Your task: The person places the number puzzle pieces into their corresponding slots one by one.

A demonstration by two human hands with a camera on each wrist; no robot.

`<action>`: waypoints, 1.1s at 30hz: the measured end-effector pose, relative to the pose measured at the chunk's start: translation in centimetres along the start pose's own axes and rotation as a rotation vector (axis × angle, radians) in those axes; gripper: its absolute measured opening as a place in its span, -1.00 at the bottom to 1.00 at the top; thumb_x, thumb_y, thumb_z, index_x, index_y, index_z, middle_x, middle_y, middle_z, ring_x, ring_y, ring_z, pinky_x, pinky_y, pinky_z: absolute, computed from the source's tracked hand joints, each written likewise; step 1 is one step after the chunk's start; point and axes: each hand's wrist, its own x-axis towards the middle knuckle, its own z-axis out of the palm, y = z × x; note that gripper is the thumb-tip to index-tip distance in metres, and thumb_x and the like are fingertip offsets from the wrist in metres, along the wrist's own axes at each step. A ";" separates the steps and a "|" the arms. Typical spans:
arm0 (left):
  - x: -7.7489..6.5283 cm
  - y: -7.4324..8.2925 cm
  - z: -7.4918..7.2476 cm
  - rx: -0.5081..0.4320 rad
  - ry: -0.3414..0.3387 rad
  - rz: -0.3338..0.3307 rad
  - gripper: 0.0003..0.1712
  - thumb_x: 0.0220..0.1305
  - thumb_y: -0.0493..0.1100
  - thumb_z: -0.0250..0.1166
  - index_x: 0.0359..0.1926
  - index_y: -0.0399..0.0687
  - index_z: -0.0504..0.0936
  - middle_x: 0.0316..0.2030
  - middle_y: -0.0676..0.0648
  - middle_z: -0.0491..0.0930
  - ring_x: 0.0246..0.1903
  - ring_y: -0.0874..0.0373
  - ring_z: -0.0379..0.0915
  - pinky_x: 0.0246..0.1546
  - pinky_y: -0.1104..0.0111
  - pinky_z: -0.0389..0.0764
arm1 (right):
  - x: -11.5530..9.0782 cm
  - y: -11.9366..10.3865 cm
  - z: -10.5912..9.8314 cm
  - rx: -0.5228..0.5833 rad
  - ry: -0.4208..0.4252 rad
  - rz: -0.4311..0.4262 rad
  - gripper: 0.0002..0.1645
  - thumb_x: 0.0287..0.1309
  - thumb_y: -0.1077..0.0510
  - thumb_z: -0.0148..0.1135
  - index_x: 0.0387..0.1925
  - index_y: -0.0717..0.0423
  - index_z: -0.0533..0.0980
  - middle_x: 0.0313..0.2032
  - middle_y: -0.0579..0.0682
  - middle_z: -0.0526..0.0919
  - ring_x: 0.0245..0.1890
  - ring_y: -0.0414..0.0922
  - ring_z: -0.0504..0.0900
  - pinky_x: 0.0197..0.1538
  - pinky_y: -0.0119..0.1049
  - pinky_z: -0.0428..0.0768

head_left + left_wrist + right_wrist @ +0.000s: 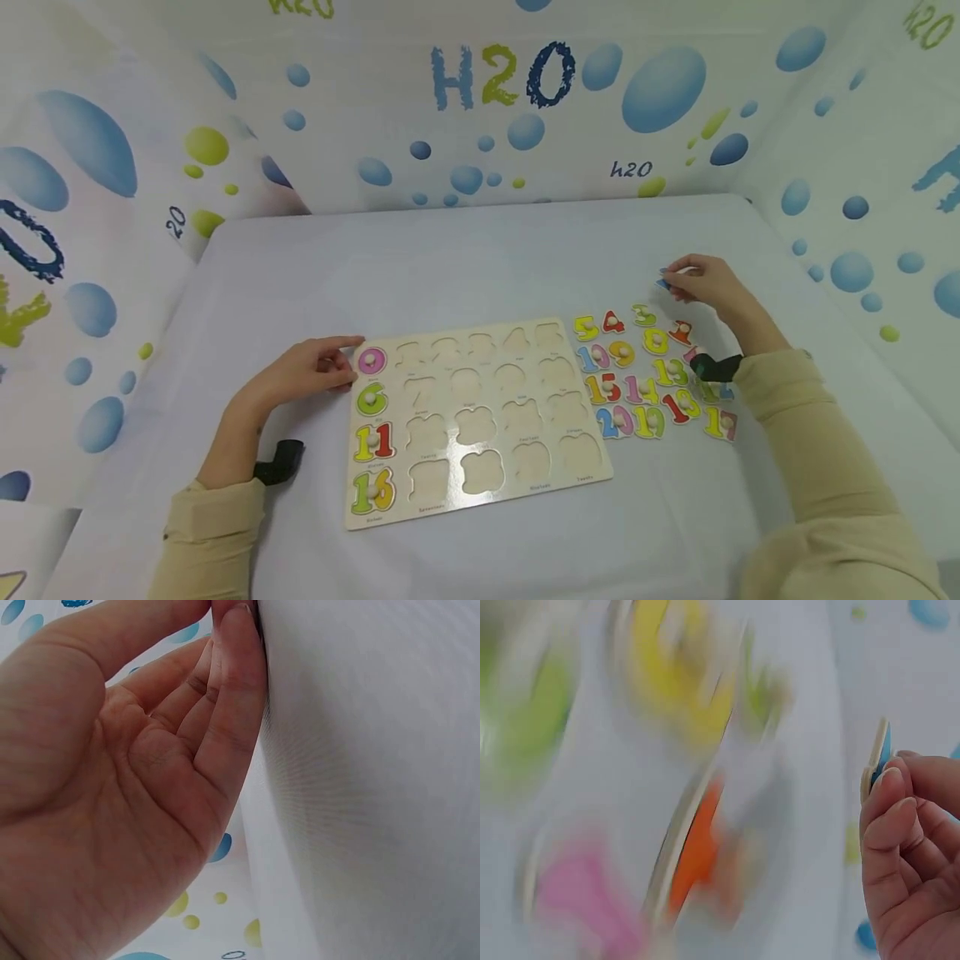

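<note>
Here's the right hand point(705, 283) pinching a blue puzzle piece point(663, 282) between thumb and fingers, just beyond the loose number pieces point(603, 388), its shape turned too edge-on for us to read; over on the far side we have the left hand point(307, 369), fingers loosely extended, touching the upper left corner of the wooden number board point(487, 502), where we see the pink 0 point(371, 361), green 6 point(371, 400), 11 point(373, 442) and 16 point(372, 492) seated down the left column
</note>
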 end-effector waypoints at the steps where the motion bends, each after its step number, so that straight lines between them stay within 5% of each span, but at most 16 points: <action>1: 0.0 0.0 0.0 -0.002 -0.001 -0.001 -0.35 0.16 -0.22 0.31 0.24 -0.35 0.34 -0.38 -0.07 0.44 -0.42 0.10 0.41 -0.35 0.29 0.41 | 0.0 -1.3 0.8 0.008 0.008 -0.028 -0.59 0.28 0.09 0.13 -0.05 0.37 0.38 -0.49 -0.04 0.56 -0.52 -0.23 0.52 -0.35 -0.39 0.52; 5: -0.1 0.1 0.2 -0.025 0.000 -0.015 -0.35 0.14 -0.24 0.32 0.24 -0.36 0.34 -0.37 -0.08 0.44 -0.41 0.09 0.40 -0.35 0.30 0.41 | 0.1 -7.0 5.7 0.053 -0.089 -0.196 -0.73 0.26 0.18 0.14 -0.13 0.34 0.43 -0.43 0.19 0.58 -0.52 -0.13 0.52 -0.39 -0.35 0.52; 10: 0.1 0.5 0.6 -0.022 0.018 -0.012 -0.34 0.13 -0.25 0.33 0.24 -0.35 0.35 -0.38 -0.08 0.44 -0.42 0.09 0.37 -0.38 0.33 0.39 | -0.6 -12.7 13.5 0.075 -0.335 -0.394 -0.85 0.23 0.25 0.16 -0.22 0.28 0.49 -0.45 0.29 0.57 -0.51 0.09 0.54 -0.42 -0.26 0.54; 14: 0.2 0.8 0.8 -0.018 0.032 0.002 -0.34 0.12 -0.26 0.34 0.23 -0.37 0.34 -0.38 -0.08 0.44 -0.43 0.09 0.34 -0.41 0.32 0.38 | -1.2 -15.0 19.4 0.030 -0.484 -0.459 -0.89 0.22 0.24 0.17 -0.24 0.21 0.51 -0.52 0.21 0.59 -0.51 0.14 0.57 -0.40 -0.16 0.56; 18: -0.1 1.0 0.8 -0.014 0.030 -0.013 -0.32 0.11 -0.25 0.36 0.23 -0.37 0.35 -0.39 -0.07 0.44 -0.44 0.09 0.33 -0.41 0.31 0.37 | -1.5 -15.7 24.0 -0.057 -0.571 -0.451 -0.91 0.23 0.20 0.17 -0.26 0.15 0.52 -0.59 0.05 0.58 -0.57 -0.05 0.58 -0.43 -0.29 0.53; 23: -0.9 0.9 0.8 -0.005 0.033 -0.029 -0.32 0.11 -0.22 0.37 0.23 -0.35 0.36 -0.41 -0.06 0.44 -0.44 0.09 0.32 -0.40 0.28 0.36 | -1.9 -16.6 27.0 -0.164 -0.602 -0.446 -0.93 0.22 0.18 0.20 -0.32 0.12 0.53 -0.65 -0.06 0.54 -0.64 -0.18 0.50 -0.51 -0.40 0.42; 33: -1.1 1.0 0.9 -0.002 0.040 -0.006 -0.34 0.12 -0.25 0.35 0.22 -0.37 0.35 -0.40 -0.06 0.45 -0.45 0.10 0.33 -0.41 0.30 0.36 | -2.2 -17.7 28.0 -0.197 -0.562 -0.375 -0.90 0.19 0.22 0.21 -0.43 0.16 0.52 -0.67 -0.05 0.56 -0.67 -0.19 0.54 -0.51 -0.42 0.46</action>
